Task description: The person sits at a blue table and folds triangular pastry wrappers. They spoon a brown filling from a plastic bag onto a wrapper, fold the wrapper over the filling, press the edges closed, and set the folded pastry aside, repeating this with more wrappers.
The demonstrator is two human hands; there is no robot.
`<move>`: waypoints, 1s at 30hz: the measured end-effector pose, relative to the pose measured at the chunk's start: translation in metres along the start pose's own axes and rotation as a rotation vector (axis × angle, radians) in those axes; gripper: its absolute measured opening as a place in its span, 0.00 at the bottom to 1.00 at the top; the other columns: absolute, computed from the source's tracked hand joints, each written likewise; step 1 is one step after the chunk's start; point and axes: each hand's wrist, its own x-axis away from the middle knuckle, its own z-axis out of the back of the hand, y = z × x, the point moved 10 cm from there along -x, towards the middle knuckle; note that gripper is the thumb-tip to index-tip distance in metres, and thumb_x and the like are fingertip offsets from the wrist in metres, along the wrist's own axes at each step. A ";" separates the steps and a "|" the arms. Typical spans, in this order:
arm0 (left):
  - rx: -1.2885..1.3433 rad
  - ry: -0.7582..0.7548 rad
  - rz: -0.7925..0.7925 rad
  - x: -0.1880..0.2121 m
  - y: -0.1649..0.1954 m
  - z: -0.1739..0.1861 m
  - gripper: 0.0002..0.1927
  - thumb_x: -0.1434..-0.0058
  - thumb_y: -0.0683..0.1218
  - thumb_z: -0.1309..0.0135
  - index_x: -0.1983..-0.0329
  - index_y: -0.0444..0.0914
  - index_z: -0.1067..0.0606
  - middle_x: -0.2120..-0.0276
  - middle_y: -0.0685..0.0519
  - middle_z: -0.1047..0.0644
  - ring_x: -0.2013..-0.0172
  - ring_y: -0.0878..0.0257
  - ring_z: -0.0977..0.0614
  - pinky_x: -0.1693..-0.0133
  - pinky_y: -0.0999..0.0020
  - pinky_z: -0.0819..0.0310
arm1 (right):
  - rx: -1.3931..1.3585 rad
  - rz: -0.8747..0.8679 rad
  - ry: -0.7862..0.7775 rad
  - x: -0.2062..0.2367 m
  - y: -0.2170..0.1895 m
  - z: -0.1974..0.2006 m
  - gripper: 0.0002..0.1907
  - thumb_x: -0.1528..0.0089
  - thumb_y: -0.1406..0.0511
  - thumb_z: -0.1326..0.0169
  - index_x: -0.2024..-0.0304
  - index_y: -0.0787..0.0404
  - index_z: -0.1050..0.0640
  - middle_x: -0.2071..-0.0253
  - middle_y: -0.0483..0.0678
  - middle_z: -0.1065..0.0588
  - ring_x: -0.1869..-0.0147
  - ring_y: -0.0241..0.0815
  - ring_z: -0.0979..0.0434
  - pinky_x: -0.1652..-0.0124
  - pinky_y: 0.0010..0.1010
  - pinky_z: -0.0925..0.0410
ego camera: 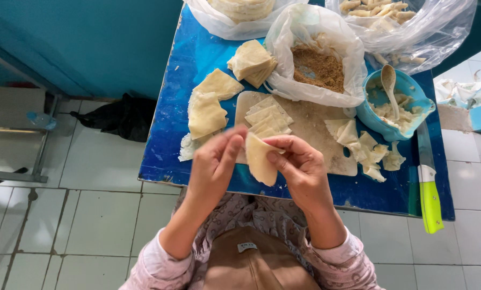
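1. Head view: left hand (215, 161) and right hand (299, 169) both pinch one pastry strip (260, 159), held up just in front of the cutting board (310, 126), near edge, so it hangs free for folding.
2. Cut strips (268, 121) lie on the board; filling bag (318, 67) sits behind it, paste bowl (393, 104) at its right, all on the blue worktop (170, 107).

On my blue table (197, 53): a cutting board (315, 129), a plastic bag of brown crumbs (318, 67), a blue bowl (407, 86) holding a spoon (389, 80), and a green-handled knife (428, 188). A black bag (117, 115) lies on the tiled floor (90, 215).
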 end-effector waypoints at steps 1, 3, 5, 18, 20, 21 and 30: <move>0.290 -0.064 0.195 0.009 -0.020 -0.013 0.16 0.26 0.46 0.47 0.43 0.31 0.22 0.55 0.48 0.18 0.55 0.62 0.17 0.52 0.67 0.21 | 0.040 0.010 0.022 -0.001 -0.003 -0.001 0.10 0.35 0.75 0.44 0.50 0.70 0.22 0.57 0.47 0.22 0.56 0.32 0.25 0.56 0.23 0.30; 0.602 -0.102 0.361 0.023 -0.037 -0.029 0.15 0.28 0.46 0.45 0.46 0.30 0.21 0.59 0.52 0.18 0.60 0.68 0.18 0.57 0.71 0.21 | 0.120 0.030 0.070 -0.001 -0.009 -0.003 0.11 0.36 0.75 0.41 0.50 0.68 0.22 0.59 0.47 0.23 0.57 0.33 0.25 0.58 0.24 0.31; 0.646 -0.048 0.309 0.027 -0.037 -0.027 0.12 0.30 0.44 0.43 0.49 0.29 0.22 0.60 0.52 0.19 0.62 0.70 0.18 0.59 0.74 0.20 | 0.463 0.344 0.141 0.007 -0.043 -0.013 0.13 0.38 0.73 0.38 0.52 0.66 0.23 0.53 0.48 0.26 0.53 0.34 0.24 0.55 0.25 0.29; 0.641 -0.010 0.215 0.024 -0.009 -0.028 0.13 0.30 0.39 0.46 0.45 0.29 0.24 0.49 0.51 0.24 0.51 0.66 0.19 0.48 0.69 0.21 | 0.388 0.302 0.008 0.006 -0.034 -0.023 0.05 0.34 0.74 0.42 0.57 0.68 0.18 0.52 0.51 0.24 0.50 0.38 0.22 0.52 0.26 0.28; 0.541 -0.011 0.141 0.021 0.000 -0.027 0.14 0.32 0.36 0.43 0.44 0.28 0.24 0.48 0.51 0.25 0.51 0.66 0.19 0.49 0.72 0.23 | 0.295 0.274 -0.048 0.003 -0.030 -0.023 0.05 0.34 0.75 0.43 0.57 0.71 0.19 0.51 0.51 0.24 0.48 0.36 0.23 0.50 0.25 0.28; 0.512 -0.009 0.147 0.022 0.000 -0.027 0.14 0.33 0.36 0.43 0.44 0.28 0.24 0.49 0.51 0.25 0.51 0.66 0.19 0.50 0.72 0.22 | 0.248 0.260 -0.074 0.002 -0.027 -0.022 0.05 0.34 0.75 0.43 0.56 0.73 0.19 0.51 0.51 0.25 0.48 0.35 0.24 0.49 0.24 0.29; 0.399 0.038 0.139 0.024 -0.002 -0.022 0.12 0.30 0.37 0.46 0.45 0.30 0.22 0.54 0.52 0.23 0.57 0.69 0.19 0.55 0.77 0.23 | -0.076 -0.017 -0.004 -0.005 0.019 -0.003 0.04 0.34 0.74 0.42 0.60 0.72 0.19 0.55 0.50 0.24 0.54 0.35 0.24 0.54 0.24 0.29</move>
